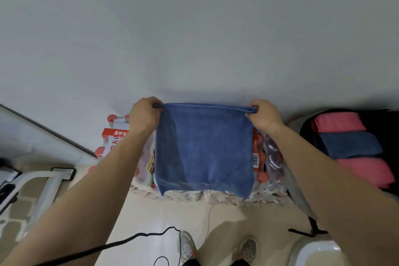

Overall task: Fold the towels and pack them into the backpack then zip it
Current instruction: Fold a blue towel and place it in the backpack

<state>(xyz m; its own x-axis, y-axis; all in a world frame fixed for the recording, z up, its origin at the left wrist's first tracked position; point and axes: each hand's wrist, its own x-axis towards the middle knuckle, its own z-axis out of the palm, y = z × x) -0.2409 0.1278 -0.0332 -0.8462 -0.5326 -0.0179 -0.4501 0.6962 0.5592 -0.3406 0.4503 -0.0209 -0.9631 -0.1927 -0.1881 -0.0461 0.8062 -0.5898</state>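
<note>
A blue towel (204, 149) hangs in the air in front of me, folded over at its top edge. My left hand (144, 115) pinches its top left corner and my right hand (263, 116) pinches its top right corner. At the right stands a black backpack (375, 119), open, with a folded pink towel (336, 122), a folded blue towel (347, 143) and another pink towel (367, 174) stacked inside.
Shrink-wrapped packs of red-capped water bottles (268, 164) sit on the floor behind the hanging towel, against a grey wall (194, 28). A black cable (129, 239) runs across the pale floor near my shoes. A white frame (46, 183) stands at the left.
</note>
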